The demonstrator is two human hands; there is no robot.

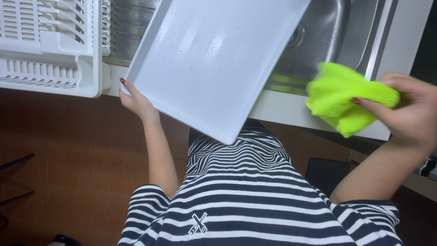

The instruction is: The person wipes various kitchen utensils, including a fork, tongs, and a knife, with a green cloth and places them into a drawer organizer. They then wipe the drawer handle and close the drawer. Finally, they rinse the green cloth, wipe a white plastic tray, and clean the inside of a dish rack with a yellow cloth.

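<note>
A large white plastic tray (209, 59) is tilted over the edge of a steel sink, with water drops on its inner face. My left hand (136, 100) grips its lower left rim, thumb on top. My right hand (409, 109) is off to the right, shut on a bunched bright green cloth (346, 95), which is held apart from the tray, above the white counter edge.
A white slatted dish rack (50, 45) sits at the top left. The steel sink (332, 41) with its drain lies behind the tray. A white counter edge (282, 109) runs below it. Brown tiled floor lies underneath, with a dark mat (325, 173) at the right.
</note>
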